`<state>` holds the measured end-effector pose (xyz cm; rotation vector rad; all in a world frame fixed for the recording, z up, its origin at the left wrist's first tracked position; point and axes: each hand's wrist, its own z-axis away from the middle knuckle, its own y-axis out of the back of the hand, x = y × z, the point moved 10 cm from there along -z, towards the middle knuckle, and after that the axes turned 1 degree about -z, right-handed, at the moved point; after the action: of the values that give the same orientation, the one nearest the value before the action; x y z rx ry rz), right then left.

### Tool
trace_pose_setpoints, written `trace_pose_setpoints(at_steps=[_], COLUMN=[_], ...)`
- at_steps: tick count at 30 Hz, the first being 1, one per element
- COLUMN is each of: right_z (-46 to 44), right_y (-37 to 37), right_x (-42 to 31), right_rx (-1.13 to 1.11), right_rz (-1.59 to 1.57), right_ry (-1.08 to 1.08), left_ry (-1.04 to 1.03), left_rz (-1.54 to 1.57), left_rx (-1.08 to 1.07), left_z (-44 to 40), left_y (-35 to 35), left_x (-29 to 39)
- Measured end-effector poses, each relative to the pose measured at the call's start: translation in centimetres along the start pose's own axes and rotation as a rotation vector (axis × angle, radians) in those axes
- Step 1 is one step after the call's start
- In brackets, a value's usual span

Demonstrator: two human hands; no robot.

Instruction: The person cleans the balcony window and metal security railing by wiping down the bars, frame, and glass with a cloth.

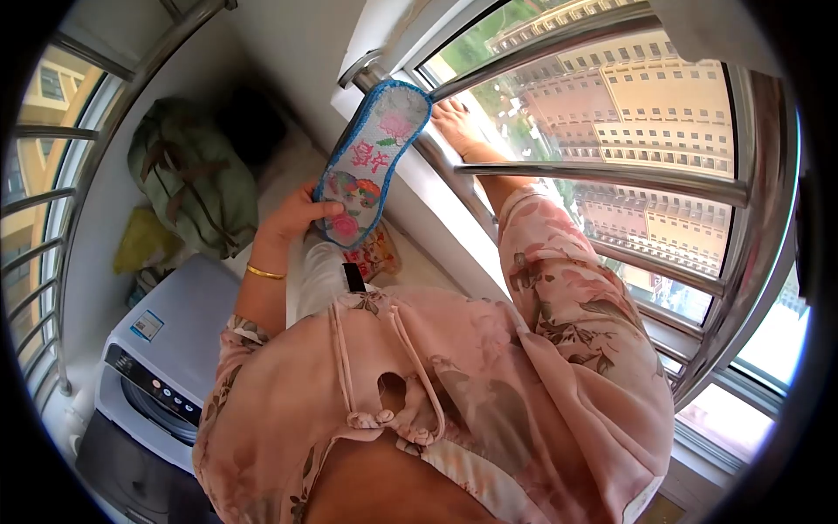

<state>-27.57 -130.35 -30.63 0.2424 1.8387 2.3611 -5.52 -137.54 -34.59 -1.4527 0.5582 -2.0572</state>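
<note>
My left hand [301, 214], with a gold bangle at the wrist, pinches the lower end of an embroidered insole [362, 166]. The insole has a blue edge, pink flowers and red characters on a pale ground, and it stands tilted in front of a metal rail. Behind the rail, by the window frame, my right hand [456, 127] rests with its fingers apart; nothing shows in it, and the rail hides part of it. A red and yellow patterned item [375, 253] lies below the insole, partly covered.
Metal bars [611, 179] run across the window on the right, with tall buildings outside. At the left stand a washing machine [179, 323], a green bag [192, 179] and a yellow-green cloth [144, 240]. More bars [52, 131] line the far left.
</note>
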Motion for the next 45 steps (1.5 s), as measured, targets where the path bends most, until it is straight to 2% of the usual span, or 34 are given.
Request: trace_pose_setpoints(at_steps=[2, 5, 8, 9, 10, 12, 15, 17, 19, 21, 25, 27, 28, 29, 30, 32, 34, 35, 36, 38, 41, 42, 44, 45], right_z=[2.6, 7.0, 6.7, 6.5, 6.1, 6.5, 10.9, 14.4, 17.2, 18.3, 15.6, 14.3, 13.9, 14.3, 13.6, 15.6, 16.8, 17.6, 18.2, 19.9, 26.5, 29.0, 32.0, 33.1], right_y=[1.8, 0.2, -1.3, 0.0, 4.0, 13.7, 25.8, 31.4, 34.6, 34.1, 22.8, 17.5, 14.2, 8.4, 7.4, 3.1, 2.2, 5.9, 8.5, 14.8, 13.4, 10.6, 6.1, 6.1], right_x=[-0.3, 0.4, 2.6, 2.9, 2.6, 1.9, 2.5, 2.3, 2.4, 2.5, 3.0, 1.6, 1.9, 5.2, 4.0, 5.9, 5.6, 4.3, 2.8, -2.4, -4.8, -4.7, -5.1, -4.7], right_rx=[0.1, -0.087, -0.232, -0.178, -0.113, 0.272, 0.836, 1.09, 1.223, 1.303, 1.045, 0.85, 0.705, 0.592, 0.369, 0.216, 0.18, 0.348, 0.567, 0.823, 0.915, 1.009, 1.346, 1.462], right_rz=[0.075, 0.079, 0.085, 0.154, 0.14, 0.321, 0.486, 0.661, 0.715, 0.702, 0.62, 0.435, 0.359, 0.091, 0.169, -0.181, -0.433, -0.346, -0.289, -0.55, -0.863, -1.048, -1.836, -1.813], right_ry=[0.103, 0.154, -0.084, -0.051, -0.178, -0.232, -0.429, -0.527, -0.594, -0.645, -0.68, -0.578, -0.599, -0.817, -0.801, -1.126, -1.046, -1.035, -0.902, -0.699, -0.945, -1.079, -1.15, -1.119], left_ry=[-0.008, 0.066, 0.124, 0.139, 0.131, 0.112, 0.073, 0.054, 0.054, 0.052, 0.059, 0.082, 0.065, 0.045, 0.024, 0.068, 0.162, 0.196, 0.2, 0.216, 0.192, 0.187, 0.168, 0.131], left_rz=[-0.116, -0.236, -0.294, -0.315, -0.313, -0.303, -0.242, -0.245, -0.217, -0.231, -0.404, -0.601, -0.675, -0.753, -0.832, -0.735, -0.605, -0.583, -0.504, -0.343, -0.253, -0.234, -0.31, -0.401], left_rx=[0.047, -0.012, -0.172, -0.237, -0.269, -0.327, -0.337, -0.368, -0.306, -0.253, -0.239, -0.214, -0.192, -0.17, -0.148, -0.114, -0.111, -0.116, -0.115, -0.102, -0.163, -0.184, -0.093, -0.033], left_z=[0.3, 1.2, 1.7, 1.5, 1.1, -0.2, -1.7, -2.5, -3.3, -4.7, -9.1, -10.6, -11.0, -11.5, -12.0, -12.6, -11.5, -10.7, -10.5, -9.7, -10.2, -10.8, -12.4, -12.9], left_y=[0.5, 0.4, -1.5, -2.4, -2.9, -4.3, -6.3, -6.9, -7.5, -7.9, -9.0, -8.6, -8.1, -7.4, -6.5, -4.6, -4.9, -5.7, -6.4, -7.8, -11.1, -12.0, -11.3, -10.8], left_x=[1.2, 1.7, 1.4, 1.4, 1.4, 1.5, 4.0, 5.2, 6.9, 7.1, 5.7, 4.4, 3.9, 3.4, 2.8, 1.4, 1.9, 2.7, 3.7, 5.3, 7.0, 7.4, 6.1, 5.9])
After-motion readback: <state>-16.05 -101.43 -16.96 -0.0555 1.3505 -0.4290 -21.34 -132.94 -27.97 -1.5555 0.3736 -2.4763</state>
